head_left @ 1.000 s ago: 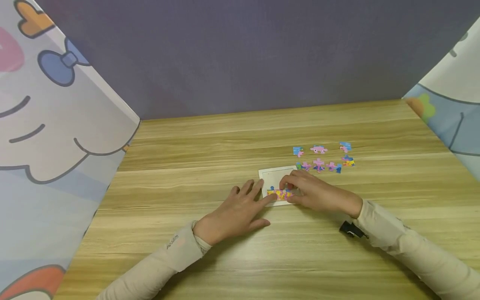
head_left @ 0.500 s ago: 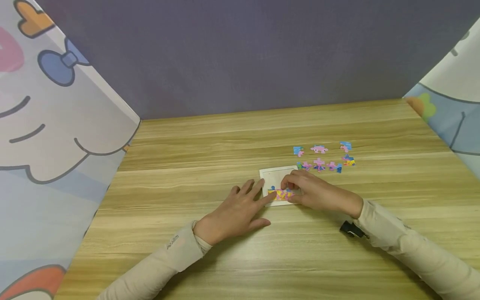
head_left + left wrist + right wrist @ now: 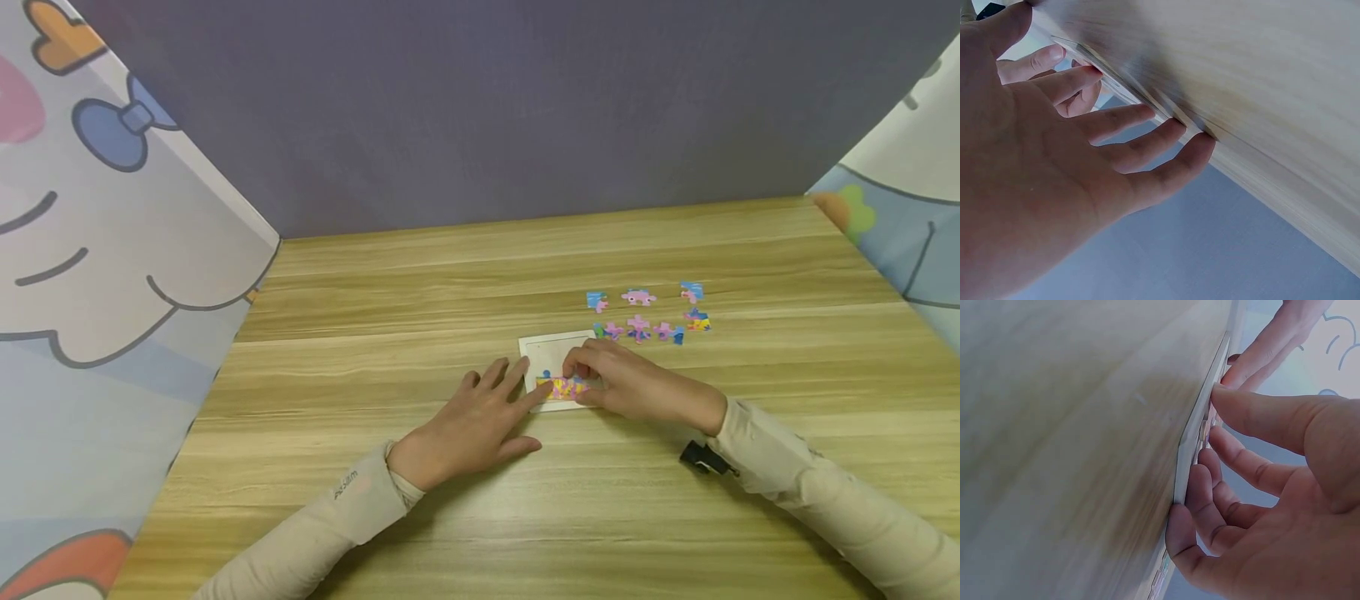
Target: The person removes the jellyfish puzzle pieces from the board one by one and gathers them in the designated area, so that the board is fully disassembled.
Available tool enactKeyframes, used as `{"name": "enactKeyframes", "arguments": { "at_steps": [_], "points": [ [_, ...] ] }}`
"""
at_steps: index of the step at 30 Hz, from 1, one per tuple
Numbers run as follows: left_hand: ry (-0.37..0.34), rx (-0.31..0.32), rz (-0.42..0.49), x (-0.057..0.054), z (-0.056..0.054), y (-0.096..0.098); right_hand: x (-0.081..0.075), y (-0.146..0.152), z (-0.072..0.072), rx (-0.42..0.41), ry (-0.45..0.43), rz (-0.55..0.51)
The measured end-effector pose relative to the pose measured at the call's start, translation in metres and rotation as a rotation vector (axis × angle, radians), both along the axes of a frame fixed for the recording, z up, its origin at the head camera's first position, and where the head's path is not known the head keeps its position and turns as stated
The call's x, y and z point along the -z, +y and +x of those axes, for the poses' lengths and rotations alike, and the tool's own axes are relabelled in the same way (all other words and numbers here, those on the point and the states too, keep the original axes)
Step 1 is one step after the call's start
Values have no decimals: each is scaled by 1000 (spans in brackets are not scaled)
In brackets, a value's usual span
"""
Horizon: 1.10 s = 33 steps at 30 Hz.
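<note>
A small white puzzle tray [image 3: 555, 337] lies flat on the wooden table, with a row of yellow and pink jigsaw pieces [image 3: 558, 389] along its near side. My left hand [image 3: 468, 425] is spread at the tray's left, its index fingertip resting on the row and other fingertips at the tray's edge; in the left wrist view the left hand's fingers [image 3: 1169, 175] are mostly straight. At the right end of the row, my right hand [image 3: 633, 379] pinches a jigsaw piece between thumb and curled fingers. The right wrist view shows its thumb [image 3: 1260, 412] over the tray; the piece is mostly hidden.
Loose jigsaw pieces lie behind the right hand: a blue corner [image 3: 596, 301], a pink piece with eyes [image 3: 638, 297], another blue corner [image 3: 692, 292] and several more, including a pink one [image 3: 638, 327]. A grey partition [image 3: 525, 117] rises behind the table.
</note>
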State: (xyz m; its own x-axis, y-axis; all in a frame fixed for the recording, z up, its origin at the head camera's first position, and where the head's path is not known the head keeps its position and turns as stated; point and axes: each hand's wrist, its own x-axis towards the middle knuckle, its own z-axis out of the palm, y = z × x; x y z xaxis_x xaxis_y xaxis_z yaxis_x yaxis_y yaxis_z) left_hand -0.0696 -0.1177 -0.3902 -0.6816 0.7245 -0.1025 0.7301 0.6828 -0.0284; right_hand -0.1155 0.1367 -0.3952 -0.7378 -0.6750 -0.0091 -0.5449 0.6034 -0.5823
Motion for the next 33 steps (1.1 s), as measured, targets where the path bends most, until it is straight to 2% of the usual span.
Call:
{"name": "enactKeyframes", "arguments": {
  "at_steps": [11,21,33],
  "points": [
    [-15,-13,-32,0,0,2,0,0,0,-2,2,-9],
    [-1,-18,-30,0,1,2,-1,1,-1,19,-14,9],
    [-23,-33,-45,0,2,3,1,2,-1,-2,25,-10]
  ]
}}
